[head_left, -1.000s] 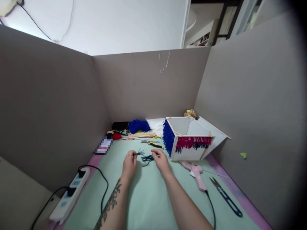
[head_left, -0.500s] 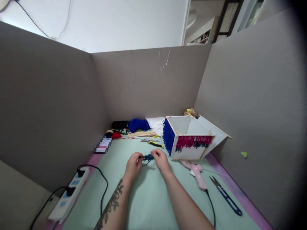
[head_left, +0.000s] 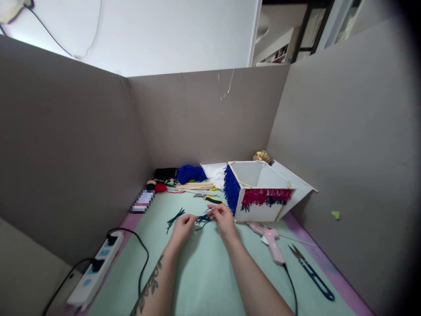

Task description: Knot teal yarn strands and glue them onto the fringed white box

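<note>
On the pale green worktop [head_left: 194,272], I saw the dark yarn bundle [head_left: 203,219] between both hands. The left hand [head_left: 183,228] had its fingers pinched together by the bundle's left end; I could not tell whether they gripped a strand. The right hand [head_left: 225,221] bent its fingers over the other end, their gap and grip unclear. A second yarn bundle [head_left: 175,218] lay just beyond the left hand.

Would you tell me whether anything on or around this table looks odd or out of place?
A small green heart sits alone on the right wall, which looks stray; the glue gun lies on the table, red light lit, without a visible stand.
</note>
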Available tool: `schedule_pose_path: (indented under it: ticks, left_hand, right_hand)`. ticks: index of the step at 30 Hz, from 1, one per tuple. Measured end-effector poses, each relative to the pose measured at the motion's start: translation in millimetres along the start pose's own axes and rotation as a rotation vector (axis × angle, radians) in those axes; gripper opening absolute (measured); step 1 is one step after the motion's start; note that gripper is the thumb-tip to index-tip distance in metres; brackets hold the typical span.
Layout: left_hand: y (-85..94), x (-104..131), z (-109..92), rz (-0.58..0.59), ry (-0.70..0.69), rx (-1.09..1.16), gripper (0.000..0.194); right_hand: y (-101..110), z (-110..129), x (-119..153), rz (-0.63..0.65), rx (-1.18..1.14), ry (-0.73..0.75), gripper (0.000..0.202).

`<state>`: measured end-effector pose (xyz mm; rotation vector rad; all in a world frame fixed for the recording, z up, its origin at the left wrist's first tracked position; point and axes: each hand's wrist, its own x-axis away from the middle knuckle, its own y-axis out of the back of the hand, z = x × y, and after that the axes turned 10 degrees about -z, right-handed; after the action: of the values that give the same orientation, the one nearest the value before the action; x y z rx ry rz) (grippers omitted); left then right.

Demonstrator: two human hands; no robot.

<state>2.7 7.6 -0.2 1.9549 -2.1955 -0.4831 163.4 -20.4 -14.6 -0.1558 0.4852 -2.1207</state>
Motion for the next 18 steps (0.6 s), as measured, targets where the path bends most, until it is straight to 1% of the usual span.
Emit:
schedule_pose_path:
  ticks: [1,2,3,4,5,8,11,13,15,18]
  left_hand:
    - [-4.7,2.6,-1.8,0.144,0.11,0.15,0.04]
    - [-8.7,4.9,-3.4,0.247,0.211,0.29,0.045]
    - [-11.7,6.6,-4.5,0.307,0.287,0.416,0.047]
    - [-13.3,7.7,-5.2,0.33,0.337,0.521,0.046]
    - [-13.8,8.0,-5.5,0.328,0.366,0.6,0.044]
    - [-9.8,5.1,-4.4,0.272,0.407,0.714,0.033]
    - [-5.9,1.6,-2.2,0.228,0.422,0.743,0.03]
    - [-6.4,1.1,-1.0,0.214,0.417,0.725,0.031]
    - [-8.9,1.9,0.1,0.199,0.397,0.667,0.033]
    - [-13.4,3.9,1.7,0.199,0.35,0.548,0.034]
  right_hand:
    - [-2.4,2.0,3.4,0.08,-0.024,-0.021,0.034]
    - [-4.8,4.0,7.1,0.166,-0.03,-0.039,0.033]
    - [-7.1,5.9,10.7,0.245,-0.022,-0.053,0.033]
    - [-9.3,7.6,14.1,0.31,-0.007,-0.065,0.032]
    - [-11.2,9.1,17.2,0.357,0.01,-0.076,0.032]
    - [-15.2,12.1,22.8,0.418,0.044,-0.12,0.035]
    - [-16.5,10.7,23.1,0.411,0.068,-0.168,0.039]
    - [-16.3,6.6,21.2,0.386,0.084,-0.178,0.04]
    - [-15.8,0.9,18.2,0.316,0.075,-0.164,0.04]
    - [-14.9,-6.2,13.4,0.146,-0.005,-0.155,0.038]
